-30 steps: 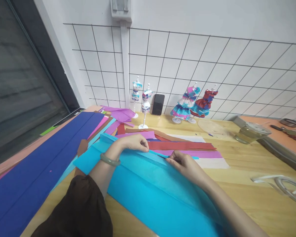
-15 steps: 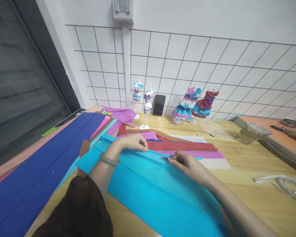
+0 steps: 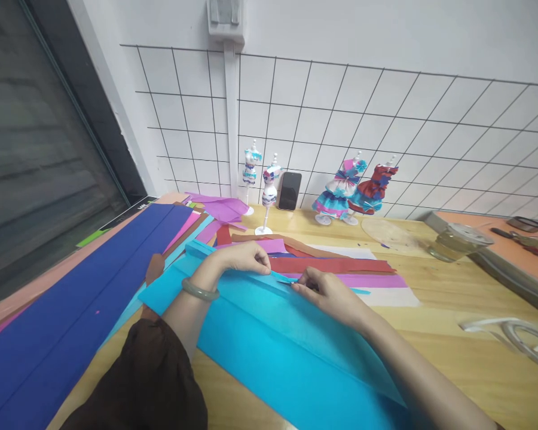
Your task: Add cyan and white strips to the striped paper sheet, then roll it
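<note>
A large sheet of turquoise paper point(image 3: 269, 346), creased along its length, lies across the table under both arms. My left hand point(image 3: 246, 260) pinches its far folded edge between thumb and fingers; a green bangle point(image 3: 200, 291) circles that wrist. Just to the right, my right hand point(image 3: 318, 286) is closed round small scissors point(image 3: 284, 282), their thin blades pointing left along the edge towards my left fingertips. The handles are hidden in the fingers. A narrow turquoise strip point(image 3: 361, 291) shows beyond the right hand.
Dark blue paper point(image 3: 85, 286) covers the left side. Red point(image 3: 332, 264) and purple strips lie behind the hands. Small dress forms point(image 3: 269, 191) and a phone point(image 3: 290, 191) stand by the wall. At right are a glass cup point(image 3: 459, 242) and a blurred white looped object point(image 3: 520, 334).
My right hand and the scissors have moved left along the turquoise edge, closer to my left hand. The left hand keeps its pinch almost in place.
</note>
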`<state>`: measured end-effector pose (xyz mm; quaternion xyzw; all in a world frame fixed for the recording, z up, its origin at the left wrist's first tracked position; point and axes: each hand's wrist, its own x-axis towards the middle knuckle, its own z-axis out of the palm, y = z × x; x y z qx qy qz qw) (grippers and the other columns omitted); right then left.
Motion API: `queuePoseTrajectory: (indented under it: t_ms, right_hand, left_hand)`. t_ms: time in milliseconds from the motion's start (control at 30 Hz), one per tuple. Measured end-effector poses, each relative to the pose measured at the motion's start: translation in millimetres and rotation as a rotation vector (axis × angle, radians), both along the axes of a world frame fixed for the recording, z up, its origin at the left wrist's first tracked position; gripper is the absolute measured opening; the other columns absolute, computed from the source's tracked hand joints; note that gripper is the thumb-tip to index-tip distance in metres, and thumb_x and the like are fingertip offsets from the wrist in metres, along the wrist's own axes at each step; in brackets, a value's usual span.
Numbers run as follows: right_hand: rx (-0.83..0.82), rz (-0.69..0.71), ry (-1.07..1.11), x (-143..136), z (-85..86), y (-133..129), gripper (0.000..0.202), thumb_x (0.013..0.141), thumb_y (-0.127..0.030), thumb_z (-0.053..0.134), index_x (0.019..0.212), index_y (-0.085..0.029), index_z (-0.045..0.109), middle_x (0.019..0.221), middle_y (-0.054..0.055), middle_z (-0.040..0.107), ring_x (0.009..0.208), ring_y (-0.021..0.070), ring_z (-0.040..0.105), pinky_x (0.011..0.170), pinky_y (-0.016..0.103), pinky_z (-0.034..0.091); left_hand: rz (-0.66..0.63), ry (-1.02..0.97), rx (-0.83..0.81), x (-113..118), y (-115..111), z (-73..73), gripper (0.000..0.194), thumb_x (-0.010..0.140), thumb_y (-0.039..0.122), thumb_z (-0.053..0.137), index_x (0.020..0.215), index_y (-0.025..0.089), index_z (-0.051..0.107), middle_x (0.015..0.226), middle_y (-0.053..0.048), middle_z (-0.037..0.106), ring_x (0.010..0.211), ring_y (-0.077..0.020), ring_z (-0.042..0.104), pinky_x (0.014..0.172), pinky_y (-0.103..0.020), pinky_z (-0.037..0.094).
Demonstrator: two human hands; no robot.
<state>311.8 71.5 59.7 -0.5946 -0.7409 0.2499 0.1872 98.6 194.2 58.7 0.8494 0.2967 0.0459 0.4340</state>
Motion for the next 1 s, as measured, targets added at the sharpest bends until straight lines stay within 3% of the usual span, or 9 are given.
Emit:
queuePoseTrajectory:
  t_ms: [1000]
  right_hand:
    - [0.053,-0.021,0.023,-1,-13.6,-1,0.029,0.084,-0.045,0.042,0.075,-0.019,0.050,0.069,0.001,0.061,0.060,0.0139,0.052,0.051,0.023,0.032]
  left_hand:
    - [-0.010,0.026,-0.009,-1,1,-2.2,0.019,0.069,0.030,0.062,0.081,0.016,0.067,0.077,0.000,0.067,0.071,-0.0116,0.058,0.063,-0.018,0.041]
